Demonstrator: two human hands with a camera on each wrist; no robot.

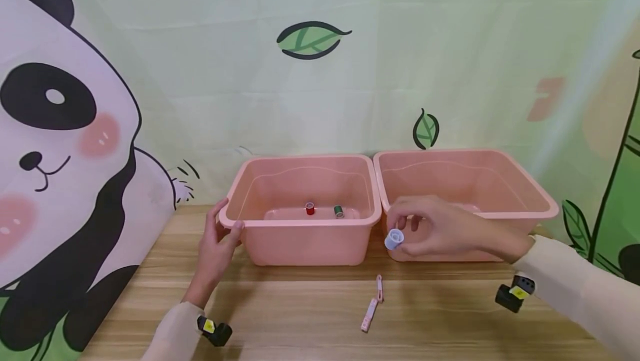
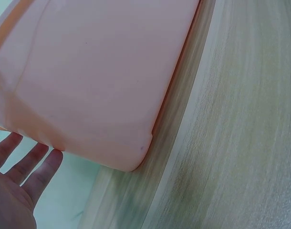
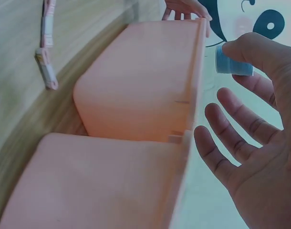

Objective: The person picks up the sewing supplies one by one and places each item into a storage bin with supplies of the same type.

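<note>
My right hand (image 1: 440, 227) pinches a light blue spool of thread (image 1: 394, 239) between thumb and index finger, in front of the right pink bin (image 1: 542, 208). In the right wrist view the spool (image 3: 226, 63) looks deeper blue, and the other fingers are spread apart from it. With my left hand (image 1: 215, 250) I hold the front left corner of the left pink bin (image 1: 310, 244), thumb at the front rim and fingers along the side. Inside that bin lie a red spool (image 1: 310, 209) and a green spool (image 1: 339, 211).
Both bins stand side by side on a wood-grain table (image 1: 295, 311). A slim pink-and-white item (image 1: 370, 315) in two narrow sections lies in front of them, its kind unclear. A cloth backdrop (image 1: 215, 72) with a panda and leaves hangs behind. The right bin's near floor is hidden.
</note>
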